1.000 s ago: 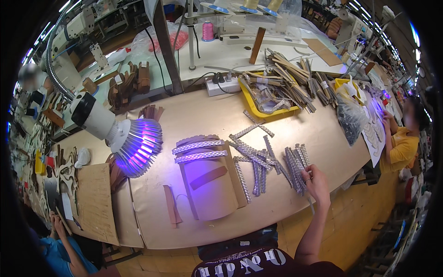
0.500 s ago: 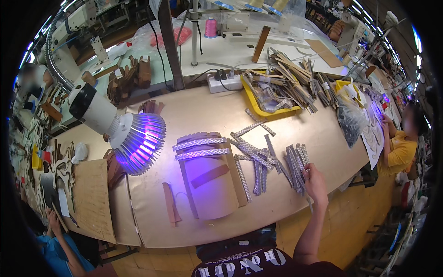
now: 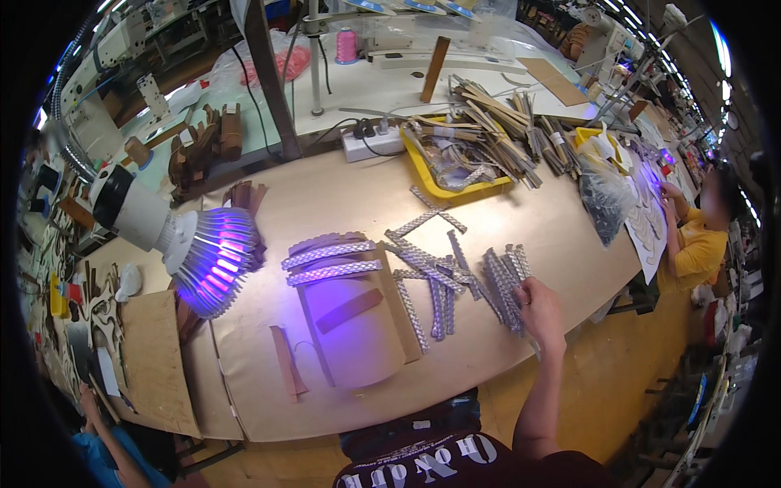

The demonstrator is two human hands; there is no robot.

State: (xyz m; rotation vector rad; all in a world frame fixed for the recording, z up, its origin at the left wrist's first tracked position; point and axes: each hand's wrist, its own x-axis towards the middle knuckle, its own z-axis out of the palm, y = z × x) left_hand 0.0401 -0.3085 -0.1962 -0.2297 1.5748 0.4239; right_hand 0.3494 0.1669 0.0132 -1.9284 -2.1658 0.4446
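Observation:
My right hand (image 3: 540, 311) is closed at the right edge of a bundle of grey-silver braided strips (image 3: 502, 289). Its fingers pinch a braided strip, whose tail seems to show below the palm. My left hand is out of view. Left of the bundle, several loose braided strips (image 3: 423, 259) lie crossed over one another. A brown panel (image 3: 358, 354) with a scalloped far edge lies in front of me, two braided strips (image 3: 333, 264) side by side across its far part. On it rests a slanted brown strip (image 3: 350, 311); another brown strip (image 3: 288, 366) lies to its left.
A lamp (image 3: 210, 259) glowing violet hangs over the table's left part. At the back are a yellow tray (image 3: 455, 193) of strips and a white power strip (image 3: 370, 145). Co-workers in yellow (image 3: 701, 250) and blue (image 3: 122, 455) are at either side.
The whole view has shifted, so the table things appear farther left. My right hand stays closed at the bundle's right edge, slightly lower along it.

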